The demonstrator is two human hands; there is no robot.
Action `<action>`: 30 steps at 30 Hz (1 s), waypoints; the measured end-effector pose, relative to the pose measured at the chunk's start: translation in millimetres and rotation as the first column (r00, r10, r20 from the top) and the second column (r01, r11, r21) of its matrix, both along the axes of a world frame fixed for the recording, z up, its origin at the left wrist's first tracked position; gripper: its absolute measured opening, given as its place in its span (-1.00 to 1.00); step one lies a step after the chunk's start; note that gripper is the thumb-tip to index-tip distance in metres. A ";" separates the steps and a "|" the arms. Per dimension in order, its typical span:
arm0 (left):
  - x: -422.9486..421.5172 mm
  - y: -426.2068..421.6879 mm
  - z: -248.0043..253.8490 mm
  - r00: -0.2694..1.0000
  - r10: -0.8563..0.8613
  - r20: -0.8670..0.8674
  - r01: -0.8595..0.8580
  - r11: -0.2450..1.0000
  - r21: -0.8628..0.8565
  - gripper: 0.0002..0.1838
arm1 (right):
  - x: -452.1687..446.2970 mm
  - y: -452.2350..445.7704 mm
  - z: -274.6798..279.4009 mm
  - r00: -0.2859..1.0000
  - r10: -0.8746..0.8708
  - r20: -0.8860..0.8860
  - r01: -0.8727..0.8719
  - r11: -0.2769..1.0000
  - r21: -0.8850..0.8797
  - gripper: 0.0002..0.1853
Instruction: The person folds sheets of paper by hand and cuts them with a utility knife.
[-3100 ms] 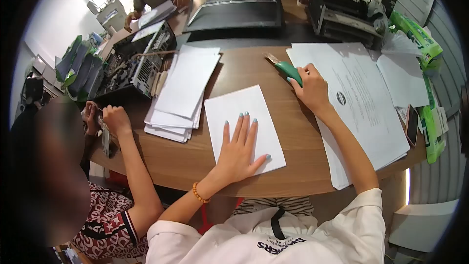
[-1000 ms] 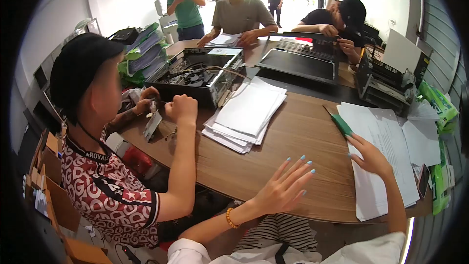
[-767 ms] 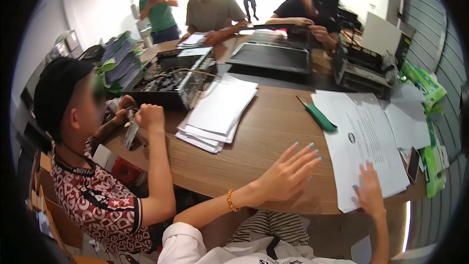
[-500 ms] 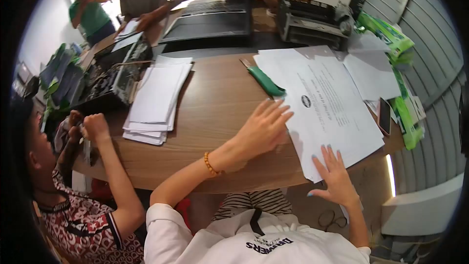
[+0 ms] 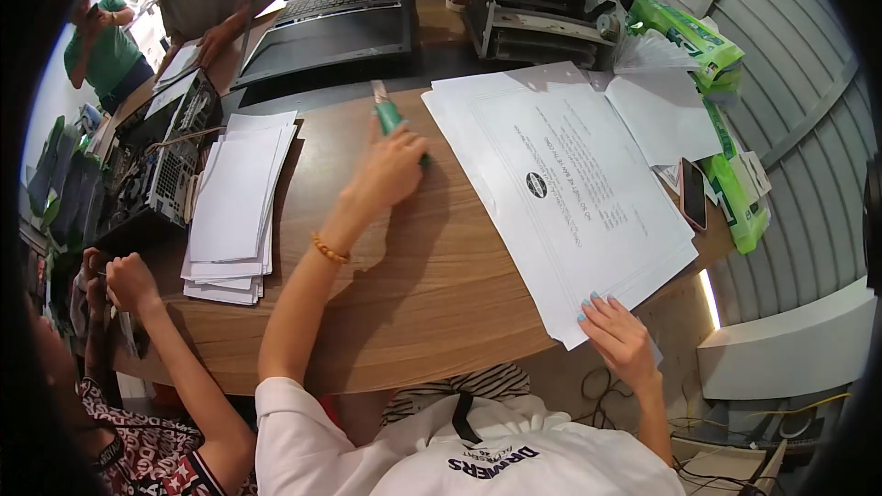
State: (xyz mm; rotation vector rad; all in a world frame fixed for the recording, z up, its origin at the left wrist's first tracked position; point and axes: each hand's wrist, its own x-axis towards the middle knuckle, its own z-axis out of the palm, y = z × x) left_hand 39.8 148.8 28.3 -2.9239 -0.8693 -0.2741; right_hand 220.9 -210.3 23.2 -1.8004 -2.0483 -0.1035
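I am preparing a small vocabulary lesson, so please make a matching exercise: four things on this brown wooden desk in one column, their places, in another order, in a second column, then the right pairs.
Things
1. slim green-handled tool
2. large white printed paper sheets
3. stack of smaller white paper sheets
4. dark rectangular phone

Places
A. beside the open black metal computer case
B. between the large sheets and a green plastic package
C. in the wearer's bare left hand
D. touched at the near corner by the wearer's bare right hand

Pairs: 1-C, 2-D, 3-A, 4-B
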 end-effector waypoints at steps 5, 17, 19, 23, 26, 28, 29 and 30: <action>-25.8 4.5 33.0 0.983 0.089 -0.159 -0.114 0.980 -0.161 -0.65 | -12.3 1.5 3.4 0.990 -0.007 -0.138 0.015 0.998 0.058 -0.72; -13.3 -57.1 48.5 0.889 -0.453 0.066 0.439 0.803 -0.402 -0.55 | -86.3 41.2 44.2 0.890 0.410 -0.200 -0.387 0.911 0.142 -0.84; -11.5 -70.8 50.8 0.859 -0.508 0.064 0.478 0.751 -0.456 -0.58 | -87.7 33.9 62.6 0.855 0.472 -0.212 -0.472 0.880 0.057 -0.81; -9.6 -109.2 89.6 0.830 -0.549 0.100 0.410 0.479 -0.776 -0.52 | -72.0 27.2 100.1 0.914 0.404 -0.042 -0.398 0.912 0.101 -0.80; -26.9 -132.8 103.0 0.677 -0.679 0.283 0.637 0.349 -0.687 -0.49 | -61.2 33.9 117.7 0.937 0.338 0.083 -0.347 0.925 0.154 -0.79; -30.3 -147.4 113.1 0.620 -0.780 0.091 0.676 0.471 -0.567 -0.52 | -60.6 41.2 121.3 0.942 0.316 0.110 -0.330 0.931 0.157 -0.81; -31.6 -151.4 106.2 0.638 -0.756 0.147 0.726 0.526 -0.443 -0.58 | -61.3 45.9 120.1 0.957 0.253 0.141 -0.283 0.924 0.258 -0.83; -30.5 -147.8 104.0 0.640 -0.754 0.147 0.724 0.528 -0.444 -0.58 | -62.9 51.2 117.6 0.969 0.188 0.164 -0.235 0.904 0.356 -0.85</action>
